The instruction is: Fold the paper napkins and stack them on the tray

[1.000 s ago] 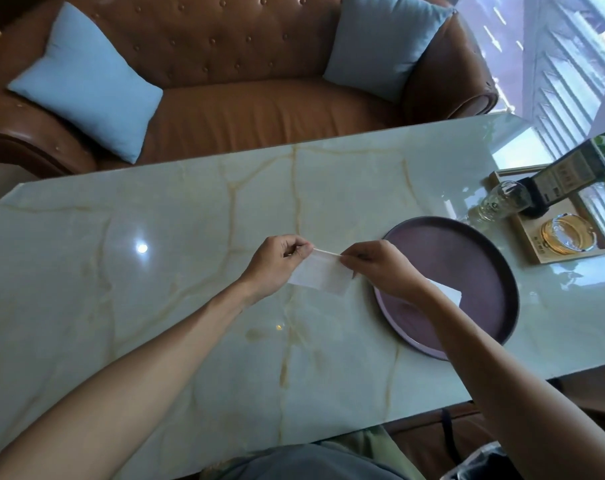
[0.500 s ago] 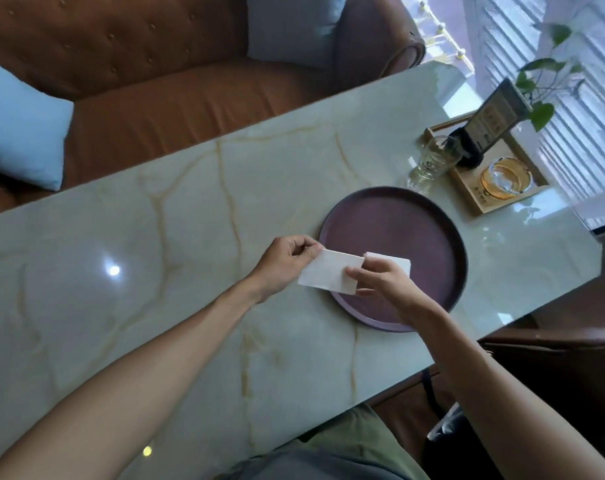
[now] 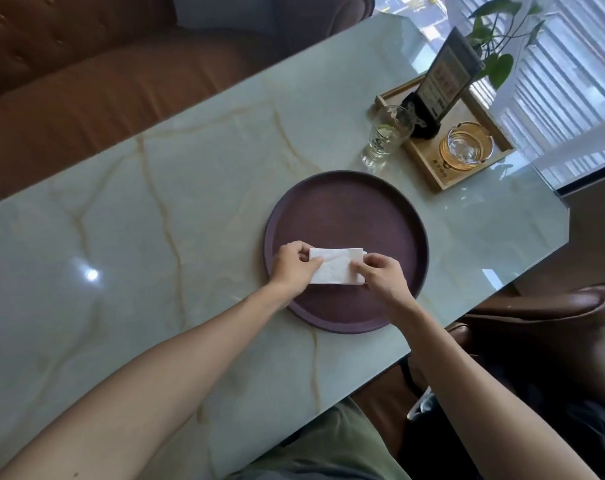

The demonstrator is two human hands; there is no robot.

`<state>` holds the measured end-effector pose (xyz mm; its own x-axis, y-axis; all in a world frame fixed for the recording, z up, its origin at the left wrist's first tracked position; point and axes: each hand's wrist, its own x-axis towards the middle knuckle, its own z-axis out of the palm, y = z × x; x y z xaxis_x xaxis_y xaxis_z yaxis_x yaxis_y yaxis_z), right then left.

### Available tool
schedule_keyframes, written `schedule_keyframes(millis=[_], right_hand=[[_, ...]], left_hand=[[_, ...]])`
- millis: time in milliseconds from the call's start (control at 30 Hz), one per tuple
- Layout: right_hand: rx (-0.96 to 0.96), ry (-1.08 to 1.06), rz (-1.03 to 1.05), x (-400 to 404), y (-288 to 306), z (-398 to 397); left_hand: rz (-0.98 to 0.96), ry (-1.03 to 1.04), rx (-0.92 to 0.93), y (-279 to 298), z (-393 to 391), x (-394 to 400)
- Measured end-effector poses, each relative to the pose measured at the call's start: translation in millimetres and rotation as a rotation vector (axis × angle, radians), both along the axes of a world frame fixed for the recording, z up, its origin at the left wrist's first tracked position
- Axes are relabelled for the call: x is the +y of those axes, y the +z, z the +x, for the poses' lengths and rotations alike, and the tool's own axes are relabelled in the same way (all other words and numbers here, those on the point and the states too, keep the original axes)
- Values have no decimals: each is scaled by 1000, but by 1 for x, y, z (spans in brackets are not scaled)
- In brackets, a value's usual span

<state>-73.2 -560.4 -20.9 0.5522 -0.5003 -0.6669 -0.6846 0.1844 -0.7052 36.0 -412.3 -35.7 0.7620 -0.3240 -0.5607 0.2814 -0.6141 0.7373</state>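
Both hands hold one folded napkin over the near part of the tray, just below the centre of the frame. Left hand pinches the napkin's left edge, thumb on top and fingers curled beneath. Right hand pinches the right edge in the same way, with the fingertips lying on the upper face of the paper.

Napkin: white, rectangular, folded, lightly creased, with its long side running left to right. Layered edges show at its right end, beside the right hand; whether these belong to a second napkin underneath cannot be determined. Whether the napkin rests on the tray floor or is held just above it cannot be determined.

Tray: round, dark purple-brown, with a low raised rim. It sits on the table, right of centre, close to the near edge.

Table: pale green marble with tan veins and a glossy surface.

Upper right of the frame: a glass stands on the table just beyond the tray. Touching or just beside it is a wooden tray carrying a sign stand and an amber glass ashtray.

Upper left of the frame: a brown sofa stands behind the table.
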Motion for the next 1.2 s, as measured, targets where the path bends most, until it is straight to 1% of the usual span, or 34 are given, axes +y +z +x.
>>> schedule_keyframes(millis=[67,133,333,600,833,1000,1100,1200], right_hand=[[19,8,-59,-5,-9,1],[55,35,-114,-10,-19,1],[185,141,-246,-21,-33,3],[266,226,-337,-22,-38,4],[336,198,-340,-22,-40,1],[366,243,-383,-22,-38,0],[374,298,-492,-20,-29,3],[259,381,-652,-17,-22,6]], left_hand=[[77,-44,-100,-4,1,-12],[108,-65,-137,-8,2,-20],[188,-74,-124,-25,-1,-25],[221,-56,-119,-38,0,-27],[251,-11,-128,-44,-4,-22],[268,-14,-97,-44,-4,-21],[288,-52,-86,-35,-2,-19],[301,-119,-108,-26,2,-11]])
